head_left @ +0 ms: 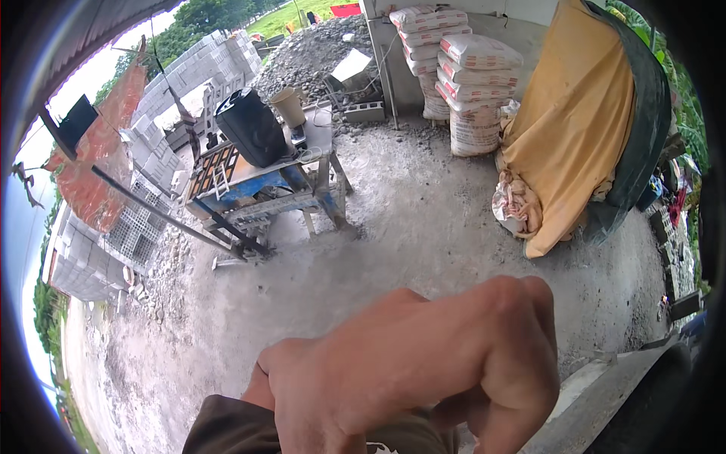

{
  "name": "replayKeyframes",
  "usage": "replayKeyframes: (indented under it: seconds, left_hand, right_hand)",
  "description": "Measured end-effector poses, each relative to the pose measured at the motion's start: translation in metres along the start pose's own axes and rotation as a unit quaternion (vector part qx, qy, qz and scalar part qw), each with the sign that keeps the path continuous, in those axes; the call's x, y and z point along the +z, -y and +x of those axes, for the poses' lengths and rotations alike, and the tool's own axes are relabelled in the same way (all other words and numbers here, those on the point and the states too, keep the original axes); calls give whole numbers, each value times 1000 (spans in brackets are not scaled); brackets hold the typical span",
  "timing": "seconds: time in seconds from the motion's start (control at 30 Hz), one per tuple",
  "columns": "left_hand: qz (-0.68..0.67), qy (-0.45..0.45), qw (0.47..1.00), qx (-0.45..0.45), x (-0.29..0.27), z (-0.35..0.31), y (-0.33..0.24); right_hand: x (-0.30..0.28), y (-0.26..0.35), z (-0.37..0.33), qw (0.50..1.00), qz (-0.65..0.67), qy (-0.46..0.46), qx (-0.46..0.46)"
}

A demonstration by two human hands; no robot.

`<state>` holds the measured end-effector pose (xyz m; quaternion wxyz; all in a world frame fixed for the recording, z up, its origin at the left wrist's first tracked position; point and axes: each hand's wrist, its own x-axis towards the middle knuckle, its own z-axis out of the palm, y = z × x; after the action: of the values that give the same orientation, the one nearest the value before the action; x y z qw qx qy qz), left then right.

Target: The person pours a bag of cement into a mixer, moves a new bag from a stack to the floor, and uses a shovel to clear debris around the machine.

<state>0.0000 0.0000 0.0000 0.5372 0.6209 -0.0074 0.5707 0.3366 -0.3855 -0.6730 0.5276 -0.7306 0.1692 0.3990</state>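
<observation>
My left hand (408,363) fills the lower middle, close up, with its back toward me and its knuckles pointing right. Its fingers curl downward. The inside of the grip is hidden, so I cannot make out what it holds, if anything. A thin dark band circles the skin at the wrist, beside dark brown cloth (227,427). I do not see my right hand. Past the hand stands a rough work table (333,144) bearing a black speaker-like case (249,127), a beige container (288,107) and an orange-and-black grid panel (215,170).
Stacked sacks (476,98) stand against the back wall, beside a yellow-brown tarp (567,129) draped over something. Grey concrete blocks (76,253) are piled at left, behind a slanting metal bar (159,208). A gravel heap (302,60) lies behind the table. A curved grey edge (605,393) is at lower right.
</observation>
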Motion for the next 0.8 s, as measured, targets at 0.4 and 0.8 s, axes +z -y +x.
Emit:
replayKeyframes:
  seconds: [0.4, 0.8]
  left_hand:
    - [384, 481, 781, -103, -82, 199, 378]
    - [252, 710, 583, -305, -7, 155, 854]
  right_hand:
    - [203, 301, 138, 993, -107, -39, 20]
    - [323, 274, 154, 961, -156, -14, 229]
